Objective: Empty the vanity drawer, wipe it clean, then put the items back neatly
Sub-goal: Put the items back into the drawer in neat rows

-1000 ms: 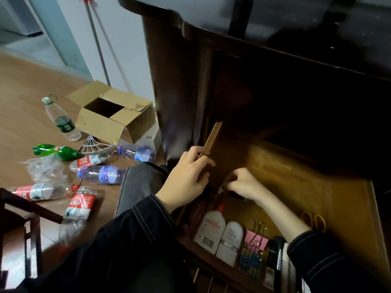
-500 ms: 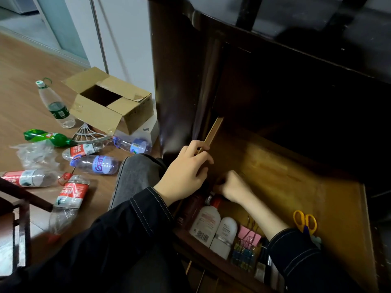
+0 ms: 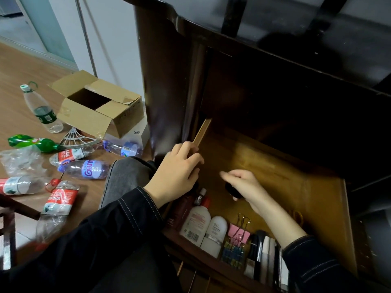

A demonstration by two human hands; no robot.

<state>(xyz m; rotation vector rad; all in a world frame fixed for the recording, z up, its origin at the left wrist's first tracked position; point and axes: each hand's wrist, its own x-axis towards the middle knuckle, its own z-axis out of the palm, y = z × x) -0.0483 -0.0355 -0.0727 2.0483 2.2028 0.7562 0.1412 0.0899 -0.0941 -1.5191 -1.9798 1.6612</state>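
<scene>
Drawer [image 3: 275,178] stood pulled out of the dark vanity [image 3: 169,81], its wooden floor mostly bare towards the back.

Left hand [image 3: 175,174]: on the drawer's left side wall, fingers bent over the top edge and gripping it. Thumb not visible.

Right hand [image 3: 245,185]: above the drawer floor, near the left hand but apart from it. Fingers curled round a small dark round object [image 3: 232,190]. Hand and object were blurred, so I could not tell what the object was.

Row of items along the drawer's front wall, left to right:
- dark red bottle [image 3: 181,210], partly under the left wrist
- small vial [image 3: 200,196] with a pale cap
- white bottle [image 3: 196,223] with a red cap and a barcode label
- short white container [image 3: 215,233], touching the white bottle
- pink binder clip [image 3: 238,232], above a cluster of coloured clips [image 3: 231,253]
- black and white tubes [image 3: 262,256], beside the right sleeve

Yellow scissor handles [image 3: 297,216] showed faintly just behind the right forearm.

Floor to the left: an open cardboard box [image 3: 95,111], a green bottle [image 3: 31,142] and several clear plastic bottles lying about.
</scene>
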